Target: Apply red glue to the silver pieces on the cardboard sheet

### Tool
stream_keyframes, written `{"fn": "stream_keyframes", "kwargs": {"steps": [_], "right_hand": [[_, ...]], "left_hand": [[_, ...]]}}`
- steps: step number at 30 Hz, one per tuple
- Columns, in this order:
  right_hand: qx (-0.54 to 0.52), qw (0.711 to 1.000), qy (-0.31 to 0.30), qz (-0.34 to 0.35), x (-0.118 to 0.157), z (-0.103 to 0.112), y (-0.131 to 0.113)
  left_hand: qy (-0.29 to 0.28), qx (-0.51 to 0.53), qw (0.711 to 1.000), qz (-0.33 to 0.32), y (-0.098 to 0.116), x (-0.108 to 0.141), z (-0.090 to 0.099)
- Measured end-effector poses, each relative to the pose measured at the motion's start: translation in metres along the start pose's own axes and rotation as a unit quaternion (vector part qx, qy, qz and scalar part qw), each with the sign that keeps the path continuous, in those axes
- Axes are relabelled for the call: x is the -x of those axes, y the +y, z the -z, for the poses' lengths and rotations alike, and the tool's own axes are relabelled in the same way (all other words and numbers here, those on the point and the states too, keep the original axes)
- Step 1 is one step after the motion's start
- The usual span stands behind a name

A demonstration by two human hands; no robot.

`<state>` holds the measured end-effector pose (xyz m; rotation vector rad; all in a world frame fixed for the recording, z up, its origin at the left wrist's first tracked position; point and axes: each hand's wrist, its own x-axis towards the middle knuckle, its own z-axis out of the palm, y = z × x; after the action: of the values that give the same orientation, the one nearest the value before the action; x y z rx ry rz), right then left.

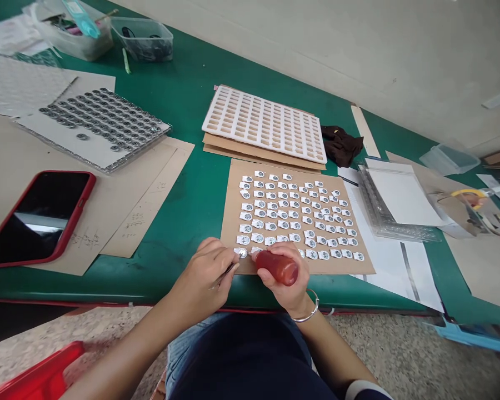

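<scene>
Tags [283,204] lie in rows on cardboard [244,168] near the front edge of the desk [183,194], left hand [210,268] pinching a tool [223,276] by the cardboard's near-left corner, right hand [290,290] closed round a bottle [278,268].

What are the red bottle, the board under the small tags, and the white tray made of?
Red bottle: likely plastic; smooth and fairly glossy, going by the soft highlights.
Board: probably cardboard; plain brown, matte, flat.
White tray: molded plastic or foam, can't tell which; evenly white, looks matte, with a regular grid of cells.
</scene>
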<state>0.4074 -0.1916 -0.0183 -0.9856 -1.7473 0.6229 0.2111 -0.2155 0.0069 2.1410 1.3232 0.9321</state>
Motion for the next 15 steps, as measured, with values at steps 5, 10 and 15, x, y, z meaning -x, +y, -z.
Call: {"fn": "stream_keyframes", "kwargs": {"steps": [5, 10, 15], "right_hand": [[-0.004, 1.0, -0.003, 0.003, 0.0003, 0.0007, -0.0006], [-0.009, 1.0, 0.001, 0.01, 0.0006, 0.001, -0.0007], [-0.005, 1.0, -0.005, 0.006, 0.0008, 0.0016, -0.001]], "left_hand": [[-0.001, 0.0, 1.0, 0.002, 0.0007, 0.0013, -0.0004], [-0.002, 0.003, 1.0, 0.007, -0.0001, 0.0021, -0.0011], [0.0, 0.006, 1.0, 0.007, -0.0001, 0.0012, -0.001]]}}
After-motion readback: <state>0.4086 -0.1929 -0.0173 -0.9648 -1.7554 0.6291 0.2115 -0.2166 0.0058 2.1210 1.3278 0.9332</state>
